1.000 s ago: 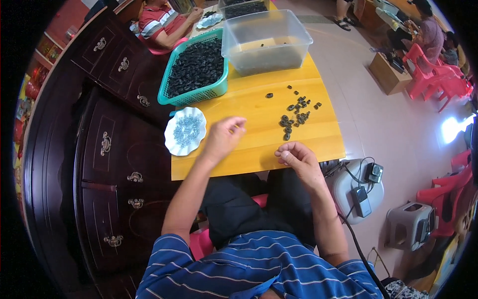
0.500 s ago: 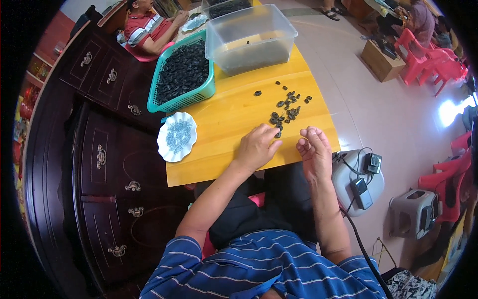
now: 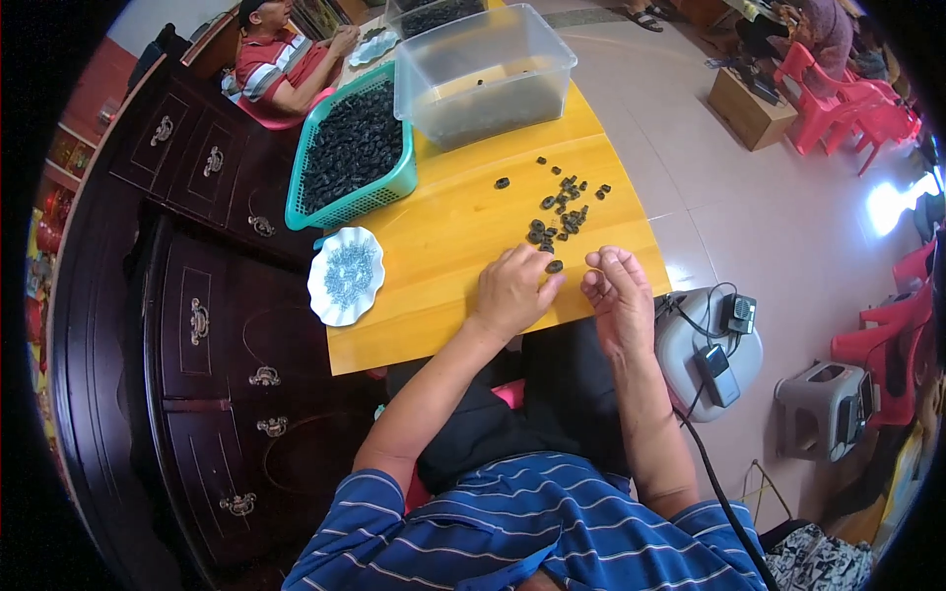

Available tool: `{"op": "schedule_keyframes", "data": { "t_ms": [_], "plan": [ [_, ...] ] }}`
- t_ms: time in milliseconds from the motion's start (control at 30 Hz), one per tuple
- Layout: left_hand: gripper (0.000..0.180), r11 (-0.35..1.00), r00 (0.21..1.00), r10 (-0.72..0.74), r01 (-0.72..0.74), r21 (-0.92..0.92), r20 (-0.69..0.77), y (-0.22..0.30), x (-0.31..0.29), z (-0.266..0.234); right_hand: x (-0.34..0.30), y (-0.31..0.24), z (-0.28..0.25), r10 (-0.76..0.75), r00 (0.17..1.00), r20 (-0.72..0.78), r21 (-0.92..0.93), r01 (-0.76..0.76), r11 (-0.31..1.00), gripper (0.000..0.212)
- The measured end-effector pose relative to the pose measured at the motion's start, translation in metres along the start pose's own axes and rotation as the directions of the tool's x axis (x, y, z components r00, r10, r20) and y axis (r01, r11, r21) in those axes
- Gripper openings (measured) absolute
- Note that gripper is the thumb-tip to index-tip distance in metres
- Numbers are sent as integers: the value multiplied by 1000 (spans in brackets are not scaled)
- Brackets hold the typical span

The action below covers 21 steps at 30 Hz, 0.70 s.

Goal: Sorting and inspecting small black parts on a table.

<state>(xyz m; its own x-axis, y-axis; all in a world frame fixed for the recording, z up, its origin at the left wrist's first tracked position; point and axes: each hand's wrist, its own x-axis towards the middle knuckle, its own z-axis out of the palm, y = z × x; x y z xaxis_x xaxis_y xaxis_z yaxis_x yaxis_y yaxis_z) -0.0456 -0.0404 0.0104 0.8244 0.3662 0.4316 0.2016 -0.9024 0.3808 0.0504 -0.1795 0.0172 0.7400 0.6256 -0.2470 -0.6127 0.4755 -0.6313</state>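
A small black oval part point(image 3: 555, 266) sits at the fingertips of my left hand point(image 3: 512, 288), between thumb and forefinger, at the near edge of the loose pieces. My right hand point(image 3: 621, 288) is raised close by on the right, palm partly turned up. Its thumb and forefinger are pinched together, and whatever they hold is too small to make out. Beyond my left fingers lies a scatter of small black parts point(image 3: 572, 222) on the yellow wooden table point(image 3: 443, 256). Left of my hands, a white scalloped dish point(image 3: 317, 286) holds many tiny, thin silvery pieces.
A green basket point(image 3: 406, 177) full of black parts stands at the back left. Beside it is a clear plastic bin point(image 3: 483, 108). A dark cabinet point(image 3: 197, 266) borders the left side. On the right, a grey stool point(image 3: 680, 369) carries devices and cables. Another person point(image 3: 281, 64) sits beyond the basket.
My left hand has drawn one black part slightly apart from the pile, toward my right hand. The right hand keeps its pinch. The whole view has shifted a little.
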Motion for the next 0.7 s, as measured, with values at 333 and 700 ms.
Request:
{"op": "schedule_keyframes", "data": {
  "t_ms": [333, 700],
  "plan": [
    [10, 999, 1000, -1, 2, -37, 22, -3, 0, 5, 2, -3, 1, 19, 1000, 7, -69, -18, 997, 15],
    [15, 938, 997, 77, -78, -338, -15, 22, 8, -35, -2, 7, 0, 157, 972, 175, -253, -110, 961, 20]
  ]
}}
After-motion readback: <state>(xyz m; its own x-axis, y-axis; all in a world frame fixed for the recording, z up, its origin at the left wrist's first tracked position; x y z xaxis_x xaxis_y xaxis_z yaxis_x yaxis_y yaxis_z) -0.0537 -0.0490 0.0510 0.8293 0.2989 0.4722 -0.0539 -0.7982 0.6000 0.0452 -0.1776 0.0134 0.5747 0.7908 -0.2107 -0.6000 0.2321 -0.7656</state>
